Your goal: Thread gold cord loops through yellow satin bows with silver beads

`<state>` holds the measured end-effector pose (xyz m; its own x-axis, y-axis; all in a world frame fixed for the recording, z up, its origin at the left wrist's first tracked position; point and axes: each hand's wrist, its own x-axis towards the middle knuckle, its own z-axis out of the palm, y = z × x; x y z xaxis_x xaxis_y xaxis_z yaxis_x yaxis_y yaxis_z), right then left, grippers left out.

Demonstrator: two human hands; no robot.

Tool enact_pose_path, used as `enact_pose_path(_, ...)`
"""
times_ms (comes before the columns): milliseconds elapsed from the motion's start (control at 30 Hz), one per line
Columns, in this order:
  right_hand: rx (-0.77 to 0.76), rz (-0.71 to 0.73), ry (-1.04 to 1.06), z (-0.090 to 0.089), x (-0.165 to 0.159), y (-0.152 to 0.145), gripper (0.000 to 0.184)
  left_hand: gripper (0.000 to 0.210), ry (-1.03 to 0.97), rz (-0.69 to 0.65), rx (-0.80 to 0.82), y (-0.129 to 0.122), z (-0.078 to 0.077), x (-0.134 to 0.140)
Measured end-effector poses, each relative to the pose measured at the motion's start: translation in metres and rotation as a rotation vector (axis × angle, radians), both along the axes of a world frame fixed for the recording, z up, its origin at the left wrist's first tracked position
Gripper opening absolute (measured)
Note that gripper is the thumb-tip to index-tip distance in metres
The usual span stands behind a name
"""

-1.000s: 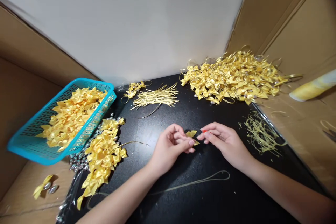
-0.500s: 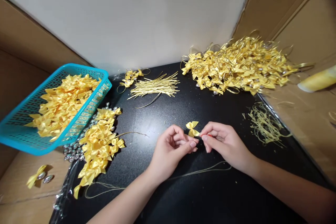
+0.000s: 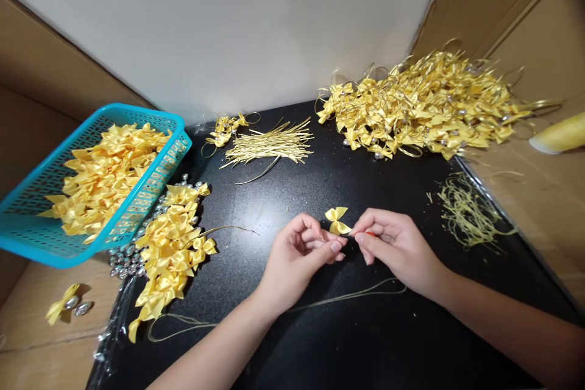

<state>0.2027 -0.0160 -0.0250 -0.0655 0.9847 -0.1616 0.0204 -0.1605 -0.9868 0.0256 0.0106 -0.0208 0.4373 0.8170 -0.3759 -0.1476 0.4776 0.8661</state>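
My left hand [image 3: 304,256] is closed, fingertips at the near edge of a yellow satin ribbon bow [image 3: 337,219]. The bow stands up just beyond the fingers, over the black table. My right hand [image 3: 395,250] pinches a small red-handled tool [image 3: 372,234]; its thin tip reaches toward the bow's base. What lies between the left fingertips is mostly hidden. A long loop of thin gold cord [image 3: 347,297] runs on the table beneath both wrists. Left of my left hand lies a heap of loose yellow bows [image 3: 169,244], beside silver beads [image 3: 125,261].
A turquoise basket [image 3: 68,262] of yellow bows stands at the left. Cut gold cords [image 3: 272,145] lie at the back, and finished-looking bows with beads and loops [image 3: 425,109] are piled back right. Tangled cord scraps [image 3: 470,213] lie right. Cardboard [image 3: 498,18] walls flank the black table [image 3: 365,341].
The view has shifted slightly. Both hands keep nearly the same grip by the bow, which is turned a little.
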Motion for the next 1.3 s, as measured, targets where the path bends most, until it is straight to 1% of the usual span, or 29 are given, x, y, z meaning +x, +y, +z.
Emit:
enact_pose_path(300, 0.003, 0.025, 0.015, 0.0006, -0.0002, 0.0002, 0.008, 0.031, 0.003, -0.012, 0.000, -0.0005, -0.0007, -0.0002)
enact_pose_path(867, -0.001, 0.019, -0.003, 0.0007, 0.0001, -0.0004, 0.007, 0.032, -0.030, 0.006, -0.004, 0.0006, -0.0003, -0.0001)
enact_pose_path(1300, 0.007, 0.018, -0.004, -0.0003, 0.0003, 0.0001, 0.007, 0.033, -0.005, 0.005, 0.001, 0.0003, -0.0018, 0.0005)
